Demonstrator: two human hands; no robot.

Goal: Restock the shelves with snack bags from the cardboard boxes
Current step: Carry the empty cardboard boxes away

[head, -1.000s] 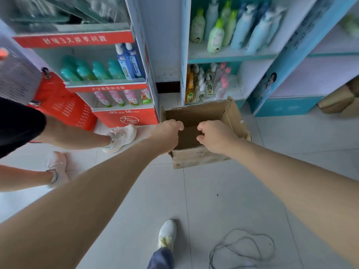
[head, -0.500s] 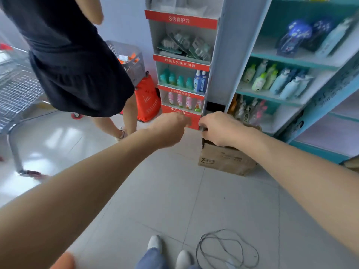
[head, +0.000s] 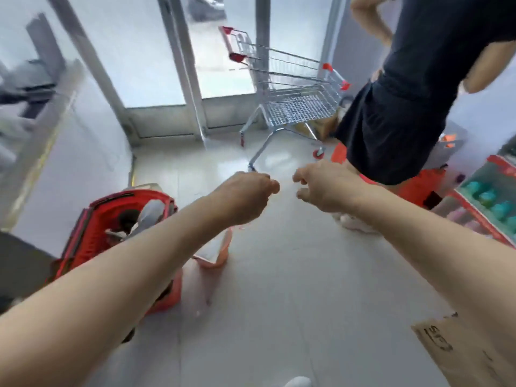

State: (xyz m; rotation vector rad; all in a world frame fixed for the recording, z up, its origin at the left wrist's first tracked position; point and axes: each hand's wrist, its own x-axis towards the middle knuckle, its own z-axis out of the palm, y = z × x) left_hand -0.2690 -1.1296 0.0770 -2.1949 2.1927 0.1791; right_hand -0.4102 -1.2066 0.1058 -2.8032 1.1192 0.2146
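The view swings away from the shelves toward the glass doors and a shopping cart (head: 296,99). The cardboard box (head: 458,350), brown with dark print, now lies at lower right under the right forearm, well apart from both hands. The left hand (head: 245,196) is loosely fisted, empty; the right hand (head: 324,185) curls half-closed, holding nothing.

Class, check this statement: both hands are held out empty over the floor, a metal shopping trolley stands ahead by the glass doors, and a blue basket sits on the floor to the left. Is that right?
Not quite. The head view shows the basket on the left is red, not blue. The rest holds: the left hand and right hand are held out empty over the floor, and the metal shopping trolley stands ahead by the glass doors.
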